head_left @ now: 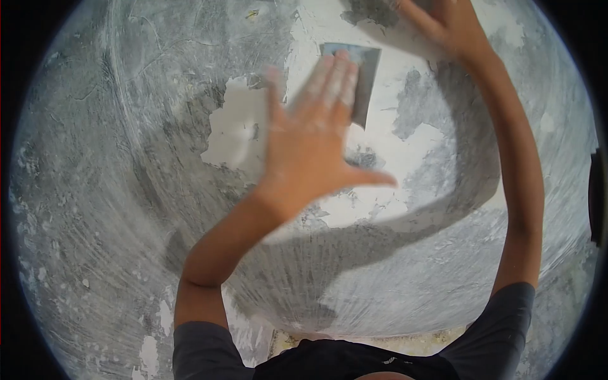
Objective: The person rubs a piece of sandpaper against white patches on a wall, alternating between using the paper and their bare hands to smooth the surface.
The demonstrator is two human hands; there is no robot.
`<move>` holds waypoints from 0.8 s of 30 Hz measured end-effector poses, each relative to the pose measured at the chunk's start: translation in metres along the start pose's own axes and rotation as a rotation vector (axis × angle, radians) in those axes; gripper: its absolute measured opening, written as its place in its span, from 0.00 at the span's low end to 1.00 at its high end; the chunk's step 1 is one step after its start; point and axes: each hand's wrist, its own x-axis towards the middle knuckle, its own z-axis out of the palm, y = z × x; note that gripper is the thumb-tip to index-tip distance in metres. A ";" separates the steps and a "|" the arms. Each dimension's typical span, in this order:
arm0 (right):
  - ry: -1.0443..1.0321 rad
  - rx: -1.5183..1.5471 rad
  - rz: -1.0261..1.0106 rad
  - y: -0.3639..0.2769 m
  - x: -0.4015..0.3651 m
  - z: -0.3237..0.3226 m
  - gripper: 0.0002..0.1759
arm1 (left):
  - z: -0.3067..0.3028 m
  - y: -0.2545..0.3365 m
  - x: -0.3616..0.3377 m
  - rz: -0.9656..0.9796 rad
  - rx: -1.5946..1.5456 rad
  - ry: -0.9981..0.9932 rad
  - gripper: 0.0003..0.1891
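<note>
My left hand point(307, 142) is spread, its fingers pointing up and its thumb out to the right. Its middle fingers lie over a thin grey rectangular sheet point(366, 82) against the wall, and the hand is a little blurred. White patches of a plaster-like coat point(237, 123) surround the sheet. At the top right, my right hand point(446, 28) is raised near the wall with its fingers apart, partly cut off by the frame edge. Nothing shows in it.
A rough grey wall point(69, 190) fills most of the view, with arm shadows across it. At the right edge is a dark object point(596, 197). Near the bottom runs a yellowish, stained strip point(405, 342).
</note>
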 end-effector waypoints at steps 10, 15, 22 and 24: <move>-0.160 0.181 -0.008 -0.112 -0.074 0.011 0.23 | 0.019 -0.016 -0.028 -0.039 -0.140 0.009 0.76; -0.178 0.128 0.112 -0.154 -0.114 0.021 0.22 | 0.023 0.005 -0.059 0.005 -0.451 0.083 0.44; -0.195 0.180 0.216 -0.198 -0.150 0.009 0.02 | 0.042 0.035 -0.128 -0.180 -0.669 0.221 0.31; -0.224 0.288 0.276 -0.214 -0.157 0.009 0.02 | 0.050 0.037 -0.156 -0.201 -0.615 0.207 0.34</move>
